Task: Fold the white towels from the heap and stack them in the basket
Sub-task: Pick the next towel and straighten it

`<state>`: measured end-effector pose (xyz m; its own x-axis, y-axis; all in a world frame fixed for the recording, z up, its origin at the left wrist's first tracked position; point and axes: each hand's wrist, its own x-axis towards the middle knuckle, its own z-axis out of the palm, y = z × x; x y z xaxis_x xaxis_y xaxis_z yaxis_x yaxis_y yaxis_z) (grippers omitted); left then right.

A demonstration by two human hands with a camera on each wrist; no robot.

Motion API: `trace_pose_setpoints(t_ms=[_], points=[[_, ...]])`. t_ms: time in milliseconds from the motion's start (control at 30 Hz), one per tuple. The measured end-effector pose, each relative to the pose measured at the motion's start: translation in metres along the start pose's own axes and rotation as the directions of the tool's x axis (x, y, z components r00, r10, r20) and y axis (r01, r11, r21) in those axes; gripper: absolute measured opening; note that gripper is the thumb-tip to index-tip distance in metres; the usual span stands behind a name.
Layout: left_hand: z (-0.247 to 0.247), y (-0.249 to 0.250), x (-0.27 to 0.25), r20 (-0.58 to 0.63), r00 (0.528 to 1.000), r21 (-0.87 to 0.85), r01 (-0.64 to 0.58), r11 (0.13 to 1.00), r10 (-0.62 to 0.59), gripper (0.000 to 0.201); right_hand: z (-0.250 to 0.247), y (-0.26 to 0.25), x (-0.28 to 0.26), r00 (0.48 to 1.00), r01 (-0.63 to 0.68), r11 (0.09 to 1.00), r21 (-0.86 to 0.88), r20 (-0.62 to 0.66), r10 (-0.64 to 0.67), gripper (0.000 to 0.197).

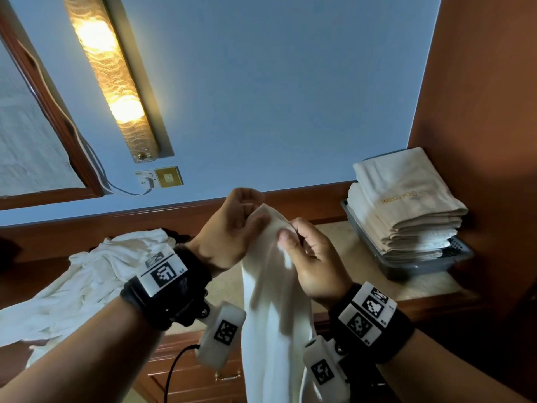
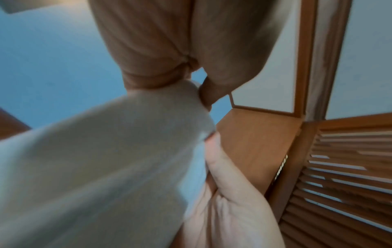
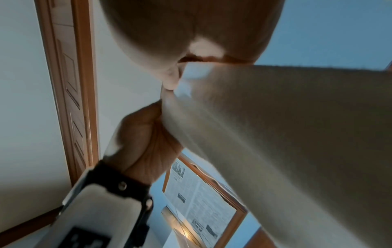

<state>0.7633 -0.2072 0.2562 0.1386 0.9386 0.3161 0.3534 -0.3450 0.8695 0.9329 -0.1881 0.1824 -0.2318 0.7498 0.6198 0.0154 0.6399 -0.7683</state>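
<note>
Fingers (image 1: pixel 286 238) of the right hand (image 1: pixel 315 263) and the left hand (image 1: pixel 229 228) are pinching, side by side, the top edge of a white cloth towel (image 1: pixel 276 315), which is hanging lengthwise straight below them. The grey plastic basket (image 1: pixel 418 267) is sitting on the surface, nearer the right hand.

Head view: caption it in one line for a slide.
Both hands, left hand and right hand, pinch a hanging white towel between the heap and the stacked basket.

"MARCO POLO" in gold on top folded towel (image 1: pixel 406 193).
</note>
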Motion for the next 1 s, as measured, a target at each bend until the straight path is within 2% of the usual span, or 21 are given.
trace_pose_setpoints(t_ms=[33,100,167,267,367,400,433,500,567,633,700,733,833,900,1000], points=[[-0.003,-0.003,-0.002,0.065,0.996,-0.056,0.057,0.997,-0.054,0.034,-0.002,-0.002,0.004,1.0,0.002,1.0,0.005,0.008,-0.003,0.033],[-0.008,-0.007,-0.005,0.152,0.983,-0.04,0.11,0.993,-0.103,0.04,-0.003,-0.005,0.008,0.999,-0.014,1.0,-0.008,0.046,0.015,0.032],[-0.01,-0.01,-0.006,0.125,0.986,-0.058,0.12,0.991,-0.112,0.032,-0.001,-0.007,0.01,0.996,-0.049,0.999,0.004,0.074,0.049,0.029],[-0.009,-0.011,-0.003,-0.033,0.996,-0.085,0.077,0.993,-0.08,0.031,0.009,-0.005,0.01,0.992,-0.075,0.996,0.046,0.107,0.07,0.03],[-0.008,-0.009,-0.001,-0.14,0.99,0.076,0.013,0.997,-0.002,0.03,0.017,0.004,0.01,0.99,-0.027,1.0,-0.014,0.14,0.029,0.042],[-0.011,-0.01,0.001,-0.18,0.984,0.149,0.018,0.989,0.009,0.03,0.018,0.01,0.009,0.984,-0.046,0.998,-0.046,0.167,0.053,0.049],[-0.017,-0.012,0.005,-0.231,0.973,0.219,0.039,0.975,0.012,0.031,0.018,0.015,0.007,0.972,-0.099,0.993,-0.071,0.206,0.112,0.056],[-0.036,-0.02,0.014,-0.368,0.93,0.292,0.106,0.95,0.01,0.034,0.015,0.035,-0.003,0.911,-0.245,0.962,-0.119,0.313,0.27,0.057],[-0.063,-0.031,0.024,-0.492,0.87,0.307,0.187,0.933,-0.012,0.033,0.008,0.06,-0.018,0.854,-0.26,0.929,-0.265,0.386,0.349,0.047],[-0.09,-0.042,0.029,-0.581,0.813,0.354,0.272,0.895,-0.017,0.031,-0.005,0.087,-0.032,0.799,-0.189,0.835,-0.517,0.413,0.437,0.054],[-0.112,-0.052,0.028,-0.633,0.774,0.377,0.321,0.869,-0.011,0.03,-0.022,0.115,-0.048,0.729,-0.072,0.661,-0.747,0.413,0.546,0.078],[-0.12,-0.057,0.026,-0.653,0.757,0.375,0.342,0.862,-0.017,0.03,-0.031,0.13,-0.057,0.681,-0.035,0.569,-0.822,0.397,0.616,0.08],[-0.132,-0.073,0.018,-0.691,0.722,0.365,0.393,0.844,-0.038,0.031,-0.054,0.161,-0.083,0.564,0.02,0.392,-0.92,0.334,0.755,0.058],[-0.133,-0.083,0.011,-0.696,0.715,0.344,0.411,0.844,-0.064,0.03,-0.065,0.172,-0.095,0.508,0.062,0.298,-0.952,0.287,0.812,0.055],[-0.124,-0.1,0.003,-0.671,0.732,0.312,0.426,0.85,-0.121,0.026,-0.073,0.186,-0.11,0.491,0.032,0.245,-0.969,0.229,0.841,0.049]])
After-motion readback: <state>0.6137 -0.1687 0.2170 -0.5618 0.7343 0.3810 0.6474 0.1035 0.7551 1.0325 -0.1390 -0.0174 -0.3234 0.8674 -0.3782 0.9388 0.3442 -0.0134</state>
